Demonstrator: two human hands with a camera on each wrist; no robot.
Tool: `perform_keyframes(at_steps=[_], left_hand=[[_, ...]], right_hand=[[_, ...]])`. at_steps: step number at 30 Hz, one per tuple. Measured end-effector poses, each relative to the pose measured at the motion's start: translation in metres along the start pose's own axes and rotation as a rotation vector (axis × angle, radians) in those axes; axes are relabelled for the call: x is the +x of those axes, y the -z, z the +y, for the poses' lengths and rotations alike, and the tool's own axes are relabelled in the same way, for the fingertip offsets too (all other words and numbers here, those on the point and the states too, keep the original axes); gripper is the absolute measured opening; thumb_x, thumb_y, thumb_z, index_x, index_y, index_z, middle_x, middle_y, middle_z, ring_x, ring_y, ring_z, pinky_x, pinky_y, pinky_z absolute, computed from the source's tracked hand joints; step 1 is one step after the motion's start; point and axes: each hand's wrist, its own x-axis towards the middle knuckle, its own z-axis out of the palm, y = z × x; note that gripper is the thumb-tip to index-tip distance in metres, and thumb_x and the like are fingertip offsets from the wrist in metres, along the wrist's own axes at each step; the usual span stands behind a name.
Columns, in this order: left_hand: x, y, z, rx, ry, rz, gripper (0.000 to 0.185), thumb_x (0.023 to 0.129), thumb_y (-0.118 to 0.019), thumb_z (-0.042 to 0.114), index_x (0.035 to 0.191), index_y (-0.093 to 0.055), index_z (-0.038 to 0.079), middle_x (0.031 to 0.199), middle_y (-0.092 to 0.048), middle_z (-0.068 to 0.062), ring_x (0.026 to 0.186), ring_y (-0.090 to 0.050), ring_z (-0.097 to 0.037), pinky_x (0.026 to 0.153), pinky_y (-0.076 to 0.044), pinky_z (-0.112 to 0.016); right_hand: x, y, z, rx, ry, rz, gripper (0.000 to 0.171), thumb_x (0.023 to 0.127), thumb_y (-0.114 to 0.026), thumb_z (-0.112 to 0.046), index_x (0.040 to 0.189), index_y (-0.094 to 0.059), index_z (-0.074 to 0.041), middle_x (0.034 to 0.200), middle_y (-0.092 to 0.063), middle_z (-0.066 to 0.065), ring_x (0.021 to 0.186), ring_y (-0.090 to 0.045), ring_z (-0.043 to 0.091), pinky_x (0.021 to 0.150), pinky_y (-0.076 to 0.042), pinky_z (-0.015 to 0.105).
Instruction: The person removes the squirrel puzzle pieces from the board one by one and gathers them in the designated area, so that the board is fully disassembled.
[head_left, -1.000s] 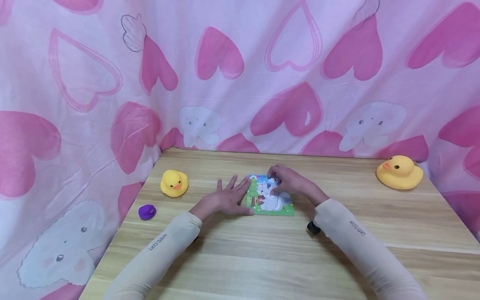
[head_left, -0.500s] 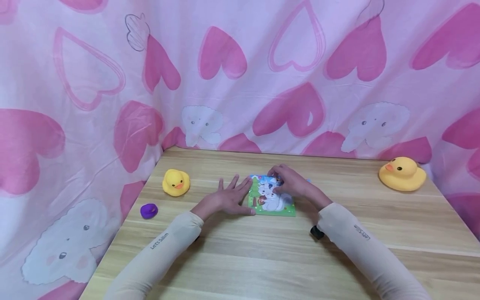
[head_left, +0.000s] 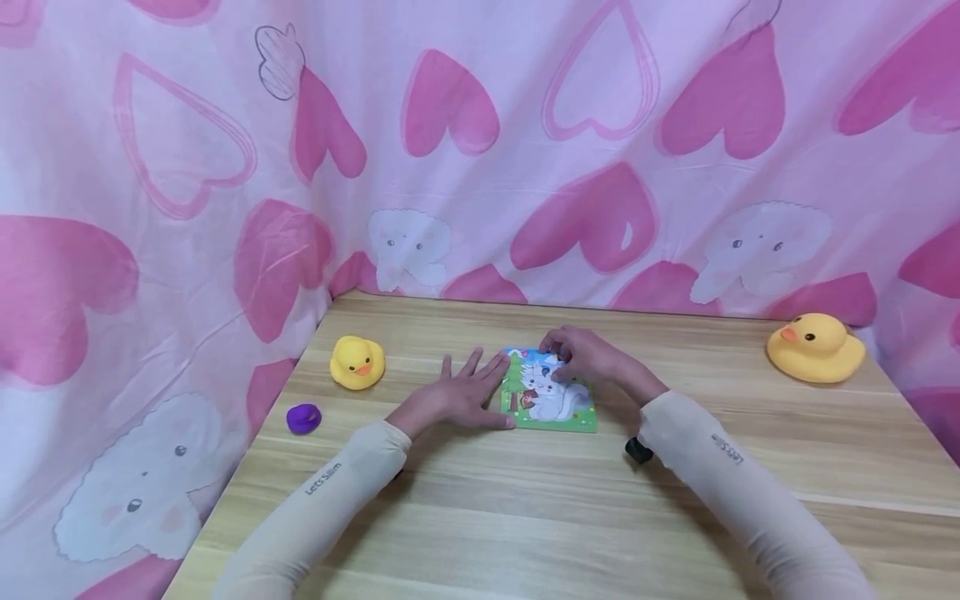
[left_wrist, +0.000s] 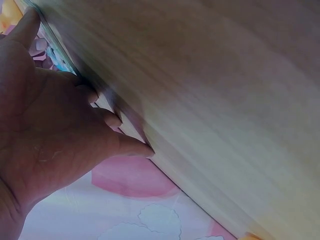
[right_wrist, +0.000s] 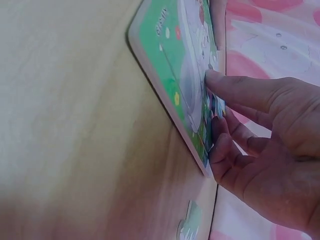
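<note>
A small picture puzzle board (head_left: 551, 404) with a white animal on green lies flat in the middle of the wooden table (head_left: 525, 517). My left hand (head_left: 457, 396) lies flat on the table with fingers spread, its thumb against the board's left edge (left_wrist: 55, 55). My right hand (head_left: 581, 358) is curled over the board's far edge. Its thumb (right_wrist: 240, 87) presses on the picture, and with the fingers it pinches a small blue puzzle piece (right_wrist: 218, 107) at that edge.
A small yellow duck (head_left: 357, 363) and a purple blob (head_left: 303, 417) sit left of the hands. A larger yellow duck (head_left: 816, 349) sits far right. A loose piece (right_wrist: 189, 225) lies beyond the board. Pink heart cloth (head_left: 480, 167) walls the table.
Both hands stay where they were at the board; only the right fingers shift slightly at the far edge. The head view has drifted a little.
</note>
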Motion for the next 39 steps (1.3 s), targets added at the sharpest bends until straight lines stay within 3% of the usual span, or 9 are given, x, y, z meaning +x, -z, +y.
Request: perform_keyframes(at_steps=[11, 19, 26, 34, 39], left_hand=[[0.0, -0.002, 0.0, -0.012, 0.013, -0.009, 0.112, 0.094, -0.055, 0.078, 0.172, 0.002, 0.023, 0.181, 0.008, 0.006, 0.167, 0.014, -0.035, 0.124, 0.01, -0.078], [0.0, -0.001, -0.001, -0.011, 0.014, -0.009, 0.111, 0.095, -0.055, 0.077, 0.172, 0.003, 0.022, 0.181, 0.009, 0.005, 0.167, 0.014, -0.035, 0.124, 0.01, -0.078], [0.002, 0.0, -0.001, -0.001, 0.003, -0.005, 0.111, 0.095, -0.055, 0.078, 0.172, 0.004, 0.023, 0.18, 0.01, 0.006, 0.167, 0.015, -0.035, 0.123, 0.011, -0.079], [0.003, 0.001, 0.0, 0.006, 0.003, -0.012, 0.112, 0.094, -0.055, 0.079, 0.172, 0.004, 0.023, 0.181, 0.01, 0.005, 0.167, 0.015, -0.036, 0.123, 0.011, -0.079], [0.001, -0.001, -0.001, 0.005, 0.002, -0.011, 0.113, 0.093, -0.054, 0.08, 0.172, 0.004, 0.023, 0.181, 0.009, 0.005, 0.167, 0.014, -0.036, 0.123, 0.01, -0.079]], right_hand=[[-0.016, 0.016, 0.014, 0.04, 0.015, 0.058, 0.043, 0.092, -0.081, -0.012, 0.132, -0.07, -0.017, 0.129, -0.072, 0.008, 0.12, -0.068, 0.032, 0.103, -0.058, 0.053], [-0.049, 0.038, 0.042, 0.032, -0.013, 0.132, 0.046, 0.091, -0.081, -0.009, 0.135, -0.068, -0.016, 0.13, -0.07, 0.01, 0.117, -0.066, 0.034, 0.094, -0.062, 0.049], [-0.083, 0.054, 0.068, -0.013, -0.056, 0.152, 0.044, 0.093, -0.079, -0.007, 0.135, -0.066, -0.01, 0.131, -0.069, 0.014, 0.117, -0.064, 0.036, 0.099, -0.059, 0.055], [-0.107, 0.057, 0.09, -0.046, -0.107, 0.169, 0.041, 0.092, -0.079, -0.006, 0.132, -0.068, -0.006, 0.127, -0.067, 0.017, 0.112, -0.064, 0.033, 0.097, -0.059, 0.057], [-0.113, 0.055, 0.098, -0.066, -0.103, 0.167, 0.039, 0.09, -0.081, -0.005, 0.128, -0.071, -0.007, 0.12, -0.069, 0.014, 0.105, -0.065, 0.029, 0.091, -0.061, 0.049]])
